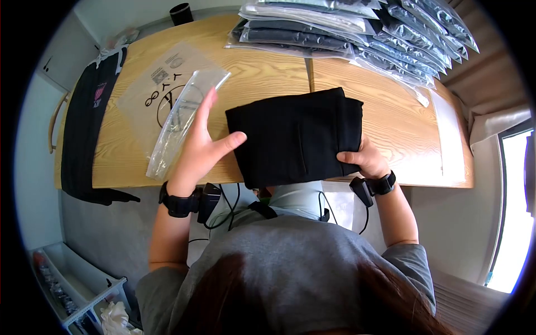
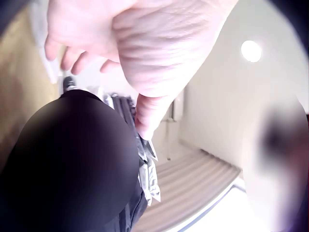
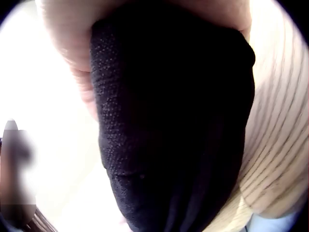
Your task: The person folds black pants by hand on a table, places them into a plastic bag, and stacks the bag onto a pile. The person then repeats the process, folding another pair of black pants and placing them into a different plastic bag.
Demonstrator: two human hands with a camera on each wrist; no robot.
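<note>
A folded black garment (image 1: 279,139) with a slit like a pocket opening is held over the table's front edge. My right hand (image 1: 365,159) grips its right side, thumb on top and the other fingers beneath. In the right wrist view the thick folded edge of the garment (image 3: 169,121) fills the middle, between thumb and fingers. To the left, my left hand (image 1: 198,139) is spread with straight fingers, its thumb tip at the garment's left edge. The left wrist view shows the open palm of that hand (image 2: 159,48) above the dark cloth.
A clear plastic bag (image 1: 181,120) lies folded on a printed translucent bag (image 1: 139,92) at left. Further left, a dark garment (image 1: 89,125) hangs over the table edge. Stacks of bagged clothes (image 1: 357,33) stand at the back right. A black cup (image 1: 181,14) is behind.
</note>
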